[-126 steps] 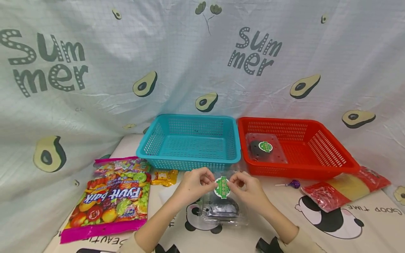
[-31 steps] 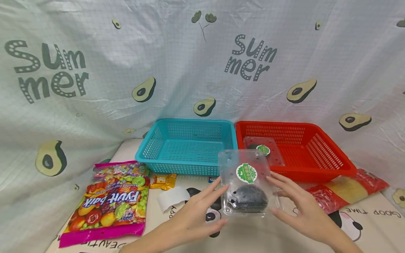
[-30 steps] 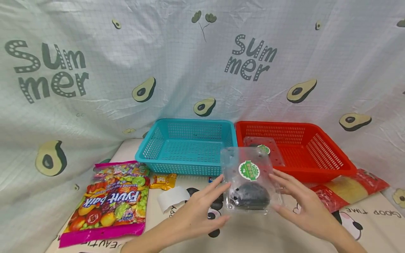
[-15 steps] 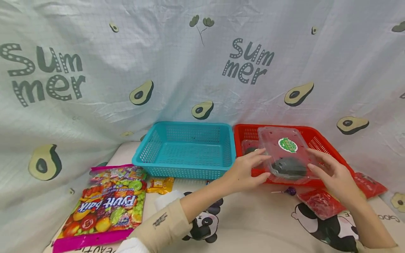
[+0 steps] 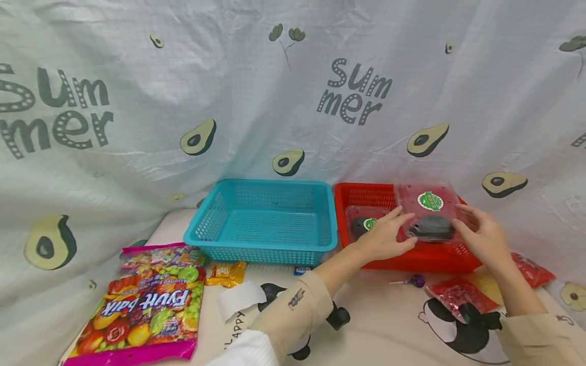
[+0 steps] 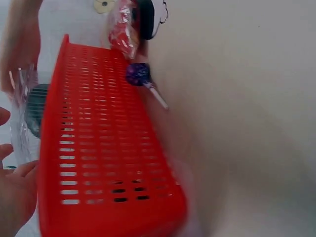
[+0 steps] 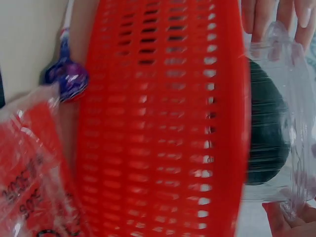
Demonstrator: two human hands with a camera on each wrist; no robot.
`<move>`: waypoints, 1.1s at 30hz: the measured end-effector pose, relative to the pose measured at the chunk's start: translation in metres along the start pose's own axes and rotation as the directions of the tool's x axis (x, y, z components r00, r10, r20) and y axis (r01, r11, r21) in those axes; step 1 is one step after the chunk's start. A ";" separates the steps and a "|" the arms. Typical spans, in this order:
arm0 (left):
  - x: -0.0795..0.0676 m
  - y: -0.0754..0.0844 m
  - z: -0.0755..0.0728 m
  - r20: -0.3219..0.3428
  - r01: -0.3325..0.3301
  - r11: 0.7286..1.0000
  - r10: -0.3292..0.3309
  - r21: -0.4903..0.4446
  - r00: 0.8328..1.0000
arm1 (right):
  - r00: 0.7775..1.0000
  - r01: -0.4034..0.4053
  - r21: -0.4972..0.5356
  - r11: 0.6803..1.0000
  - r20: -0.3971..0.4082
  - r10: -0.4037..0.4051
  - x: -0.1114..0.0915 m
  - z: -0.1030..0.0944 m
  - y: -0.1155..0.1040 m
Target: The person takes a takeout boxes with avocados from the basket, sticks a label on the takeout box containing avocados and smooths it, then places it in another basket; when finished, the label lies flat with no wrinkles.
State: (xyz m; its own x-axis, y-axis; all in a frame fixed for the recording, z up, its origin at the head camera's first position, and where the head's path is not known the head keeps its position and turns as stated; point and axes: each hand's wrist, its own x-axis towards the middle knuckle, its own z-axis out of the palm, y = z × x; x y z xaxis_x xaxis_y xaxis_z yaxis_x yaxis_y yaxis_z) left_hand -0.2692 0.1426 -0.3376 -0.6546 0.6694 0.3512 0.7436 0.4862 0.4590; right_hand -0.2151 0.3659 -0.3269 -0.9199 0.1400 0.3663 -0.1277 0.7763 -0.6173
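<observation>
Both hands hold a clear plastic clamshell box [image 5: 430, 216] by its sides at the red basket [image 5: 398, 262], over its right part. A dark oval item shows through the plastic, and a round green-and-white label sits on the lid. My left hand [image 5: 386, 236] grips the left side; my right hand [image 5: 486, 240] grips the right side. In the left wrist view, the box [image 6: 22, 133] appears just beyond the red rim. Whether it touches the basket floor, I cannot tell. A similar box [image 5: 359, 216] lies at the left inside the basket, partly behind my left hand.
A turquoise basket [image 5: 261, 254] stands left of the red one. In front lie a Fruit candy bag [image 5: 142, 310], an orange packet [image 5: 226, 274], a white paper piece [image 5: 240, 300], a small blue packet [image 5: 302, 270], a lollipop [image 5: 416, 280] and a red-and-yellow bag [image 5: 462, 295].
The box was in front of the baskets, with both hands at its label, then was lifted. Both hands have carried it right and forward to the red basket and lowered it somewhat.
</observation>
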 end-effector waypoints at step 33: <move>-0.002 -0.017 0.002 0.286 0.038 0.972 -0.105 0.231 0.952 | 0.972 0.076 -0.322 0.944 0.233 0.001 0.017 0.048 -0.003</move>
State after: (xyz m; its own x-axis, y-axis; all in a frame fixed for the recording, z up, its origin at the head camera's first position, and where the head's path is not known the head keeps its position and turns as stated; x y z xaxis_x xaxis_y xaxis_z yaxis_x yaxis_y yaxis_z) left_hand -0.2802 0.1349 -0.3478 -0.6627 0.7470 0.0527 0.7294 0.6281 0.2710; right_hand -0.2481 0.3359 -0.3525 -0.9811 -0.0064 0.1935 -0.0713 0.9411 -0.3305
